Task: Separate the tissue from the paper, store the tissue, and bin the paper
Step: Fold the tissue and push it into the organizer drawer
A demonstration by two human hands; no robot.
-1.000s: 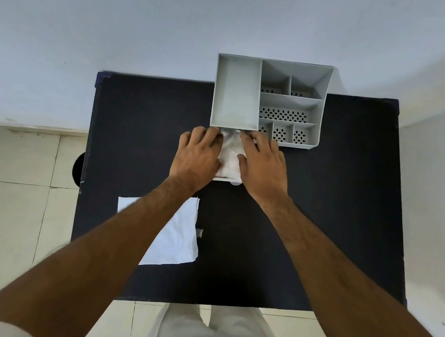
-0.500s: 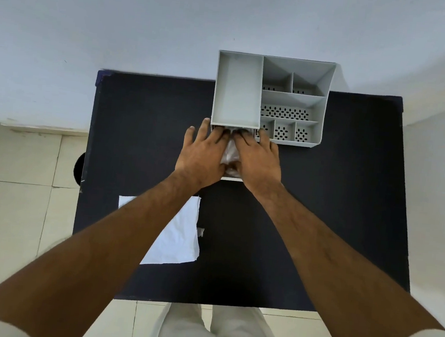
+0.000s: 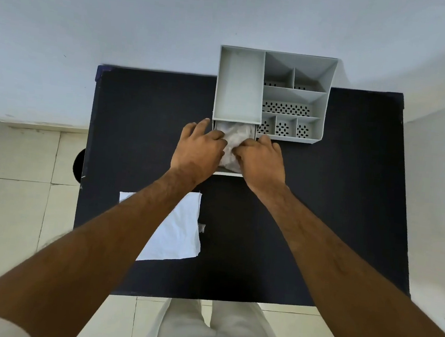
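Head view is showing both hands working at the front of a grey plastic desk organiser (image 3: pixel 273 91), which is standing at the far edge of a black rectangular surface (image 3: pixel 334 206), against the wall. A small white drawer (image 3: pixel 227 173) is projecting from the organiser's lower left section, and crumpled white tissue (image 3: pixel 232 139) is lying inside it. The left hand (image 3: pixel 197 149) and the right hand (image 3: pixel 261 161) are flanking the drawer, with curled fingers (image 3: pixel 241 149) pressing on the tissue from both sides, apparently packing it down so that the drawer can slide shut. No tissue is being lifted.

A flat white paper sheet (image 3: pixel 177 234) is lying on the near left part of the surface, partly hidden beneath the left forearm and well apart from the organiser, presumably awaiting disposal. A dark round object (image 3: pixel 78 165), possibly the bin, is showing beyond the left edge; this cannot be confirmed.

The surface to the right of the hands is lying bare, giving free room for withdrawal. The drawer front is sitting just beside both wrists, so closing travel is short.
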